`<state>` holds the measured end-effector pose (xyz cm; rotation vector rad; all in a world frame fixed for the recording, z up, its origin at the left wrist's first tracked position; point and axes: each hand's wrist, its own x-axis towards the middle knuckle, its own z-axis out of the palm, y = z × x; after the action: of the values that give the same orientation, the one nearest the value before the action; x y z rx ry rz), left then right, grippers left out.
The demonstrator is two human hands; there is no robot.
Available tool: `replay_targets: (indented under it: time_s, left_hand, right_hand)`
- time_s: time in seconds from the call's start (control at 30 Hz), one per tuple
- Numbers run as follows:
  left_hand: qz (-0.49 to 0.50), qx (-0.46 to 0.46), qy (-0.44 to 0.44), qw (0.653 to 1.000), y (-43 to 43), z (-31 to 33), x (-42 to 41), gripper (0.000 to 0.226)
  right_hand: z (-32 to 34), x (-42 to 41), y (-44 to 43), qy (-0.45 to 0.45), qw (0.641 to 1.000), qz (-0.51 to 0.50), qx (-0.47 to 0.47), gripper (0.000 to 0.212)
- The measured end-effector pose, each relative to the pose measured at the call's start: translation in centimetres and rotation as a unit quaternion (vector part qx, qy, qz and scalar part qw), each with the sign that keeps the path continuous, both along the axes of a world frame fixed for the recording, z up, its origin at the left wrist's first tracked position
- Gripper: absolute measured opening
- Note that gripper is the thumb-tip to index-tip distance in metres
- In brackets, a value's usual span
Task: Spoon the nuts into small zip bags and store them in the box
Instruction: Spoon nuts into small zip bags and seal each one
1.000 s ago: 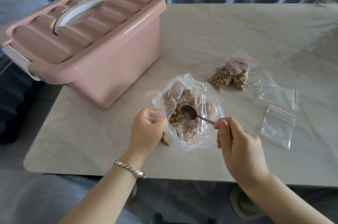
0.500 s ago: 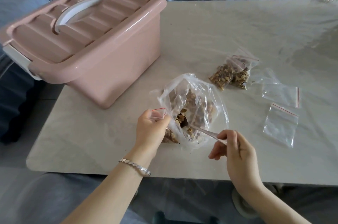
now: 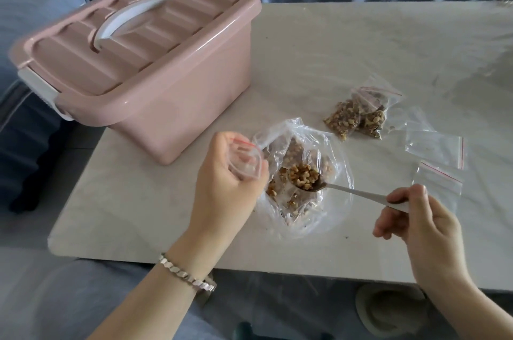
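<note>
Currently pinching spoon (image 3: 352,192) handle in right hand (image 3: 416,226), heaped nuts (image 3: 302,174) just above the large bag (image 3: 333,151); curling left hand (image 3: 224,187) round 1 small zip bag (image 3: 245,159), mouth open. Could spill onto table (image 3: 333,48) if tipped or aimed off that narrow mouth.

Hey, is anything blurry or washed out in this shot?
Head view: the left hand and the small zip bag it holds are motion-blurred; the spoon and its nuts look sharper; a soft sheen lies on the table at far right.
</note>
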<state>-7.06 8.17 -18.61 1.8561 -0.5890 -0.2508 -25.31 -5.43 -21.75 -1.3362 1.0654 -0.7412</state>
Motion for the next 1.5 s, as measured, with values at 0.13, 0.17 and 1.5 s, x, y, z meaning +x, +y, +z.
replay_targets:
  time_s: [0.13, 0.17, 1.5]
  left_hand:
    - [-0.065, 0.01, 0.007, 0.998, -2.0, -0.3, -0.7, 0.028]
    - [-0.09, 0.032, 0.019, 0.995, -2.5, -0.9, -0.8, 0.028]
    - [-0.082, -0.045, -0.024, 0.995, -0.6, -4.3, -1.2, 0.023]
  right_hand:
    - [1.1, -0.3, -1.1, 0.0, 1.0, -0.011, -0.027, 0.039]
    - [1.4, -0.3, -1.4, -0.005, 0.999, -0.015, -0.028, 0.039]
    - [9.1, 2.7, -0.4, -0.002, 0.895, 0.2, -0.399, 0.043]
